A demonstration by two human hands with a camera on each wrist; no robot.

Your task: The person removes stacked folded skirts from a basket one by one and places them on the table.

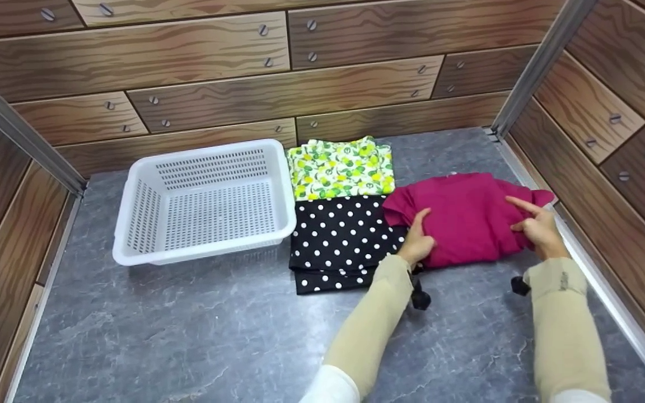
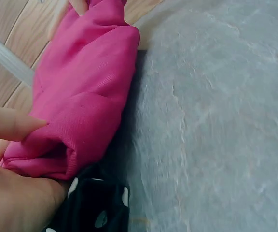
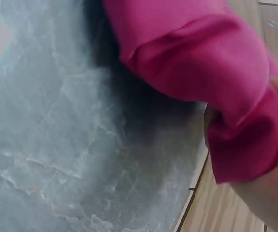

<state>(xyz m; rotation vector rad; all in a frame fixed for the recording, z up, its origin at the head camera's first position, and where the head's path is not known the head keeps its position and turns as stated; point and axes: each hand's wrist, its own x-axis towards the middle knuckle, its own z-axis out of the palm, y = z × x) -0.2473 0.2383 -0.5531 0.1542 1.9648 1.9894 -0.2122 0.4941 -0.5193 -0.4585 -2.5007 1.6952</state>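
Observation:
A folded magenta cloth garment [image 1: 468,218] lies at the right in the head view, its left part overlapping a black cloth with white polka dots [image 1: 339,235]. My left hand [image 1: 419,243] grips the garment's near left edge, thumb below and index finger extended on top. At its right side my right hand [image 1: 541,229] grips the other edge, index finger stretched over the fabric. In the left wrist view the magenta cloth [image 2: 86,96] bulges in a thick fold beside the fingers. The right wrist view shows the cloth [image 3: 201,63] bunched at the right hand.
A white perforated plastic basket [image 1: 205,254] stands at the left with nothing inside. Behind the polka-dot cloth lies a folded lemon-print cloth [image 1: 342,168]. Wood-patterned walls [image 1: 199,61] enclose the grey marbled surface [image 1: 188,336], and a metal rail [image 1: 608,268] runs along the right edge.

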